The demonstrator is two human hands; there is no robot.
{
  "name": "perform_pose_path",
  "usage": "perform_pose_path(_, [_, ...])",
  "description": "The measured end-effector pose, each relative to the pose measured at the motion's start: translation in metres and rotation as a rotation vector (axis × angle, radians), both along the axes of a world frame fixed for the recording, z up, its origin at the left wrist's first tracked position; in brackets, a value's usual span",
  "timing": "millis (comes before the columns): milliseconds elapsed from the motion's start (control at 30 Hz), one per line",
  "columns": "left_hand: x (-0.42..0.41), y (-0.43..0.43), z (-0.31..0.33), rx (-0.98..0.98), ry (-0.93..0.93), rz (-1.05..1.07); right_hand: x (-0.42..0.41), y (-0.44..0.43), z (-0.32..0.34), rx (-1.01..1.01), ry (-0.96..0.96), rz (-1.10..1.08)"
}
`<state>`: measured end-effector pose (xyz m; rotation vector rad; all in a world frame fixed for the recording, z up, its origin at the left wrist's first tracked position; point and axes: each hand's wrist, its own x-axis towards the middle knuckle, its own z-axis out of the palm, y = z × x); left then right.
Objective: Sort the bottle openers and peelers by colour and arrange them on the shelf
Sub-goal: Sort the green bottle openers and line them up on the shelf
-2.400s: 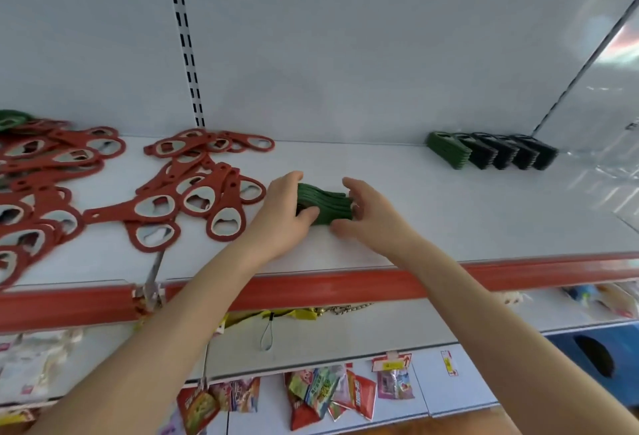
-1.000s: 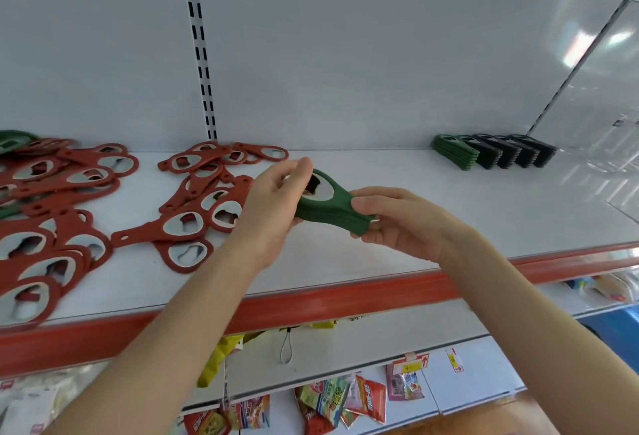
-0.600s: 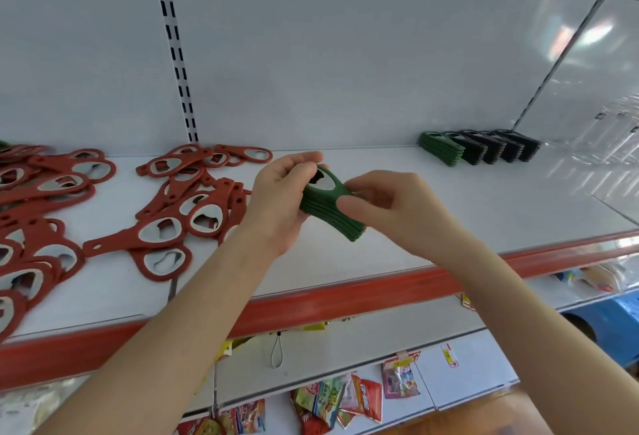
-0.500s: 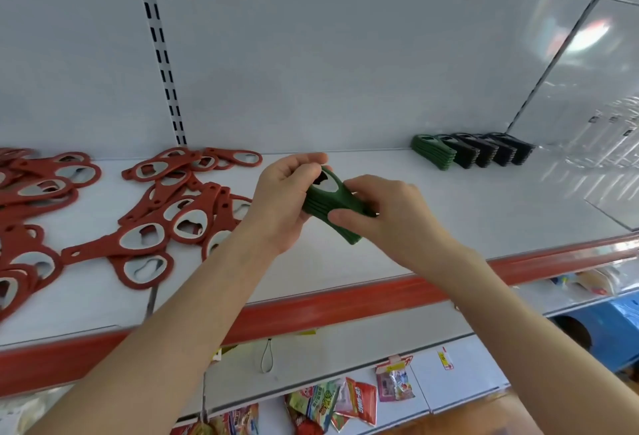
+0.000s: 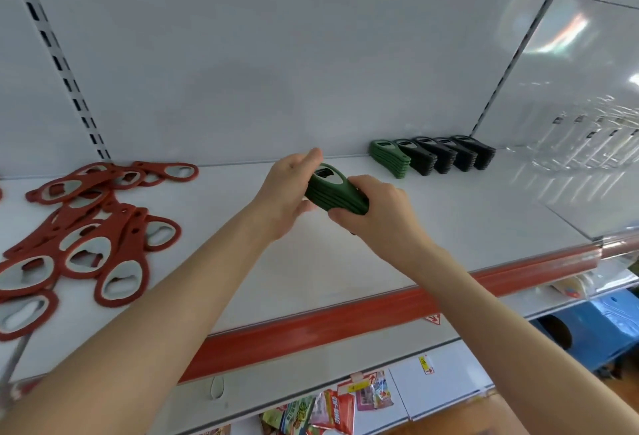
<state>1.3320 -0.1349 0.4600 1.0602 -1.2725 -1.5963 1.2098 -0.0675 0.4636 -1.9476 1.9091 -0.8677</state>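
Note:
A stack of green bottle openers (image 5: 333, 192) is held above the middle of the white shelf (image 5: 449, 213). My left hand (image 5: 287, 192) grips its wide end and my right hand (image 5: 375, 210) grips its narrow end. At the back right of the shelf stands a row of stacks: one green stack (image 5: 387, 158), then dark stacks (image 5: 446, 154) to its right. Several red bottle openers (image 5: 93, 227) lie scattered on the left part of the shelf.
A red price strip (image 5: 345, 324) runs along the shelf's front edge. Clear plastic items (image 5: 587, 144) stand at the far right. Snack packets (image 5: 328, 410) hang on the shelf below, and a blue crate (image 5: 601, 327) sits lower right.
Both hands lifted the green stack off the shelf and carried it to the right and further back, towards the row of stacks. The view swung right.

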Motion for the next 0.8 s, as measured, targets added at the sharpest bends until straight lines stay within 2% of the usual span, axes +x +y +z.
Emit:
perform_pose_path(100, [-0.002, -0.008, -0.015, -0.307, -0.42, 0.099, -0.025, -0.016, -0.007, 0.052, 0.057, -0.07])
perform_pose_path(200, [0.004, -0.015, -0.036, -0.56, -0.923, 0.013, -0.047, -0.038, -0.013, 0.132, 0.152, -0.15])
perform_pose_path(267, [0.007, -0.022, -0.053, -0.662, -1.136, -0.043, -0.056, -0.049, -0.015, 0.188, 0.185, -0.184])
perform_pose_path(333, [0.009, -0.027, -0.063, -0.698, -1.209, -0.044, -0.061, -0.06, -0.015, 0.214, 0.225, -0.2])
perform_pose_path(567, [0.01, -0.027, -0.067, -0.733, -1.259, -0.048, -0.063, -0.093, -0.013, 0.208, 0.386, -0.259])
perform_pose_path(800, [0.01, -0.022, -0.065, -0.746, -1.25, -0.023, -0.071, -0.1, -0.027, 0.161, 0.305, -0.261])
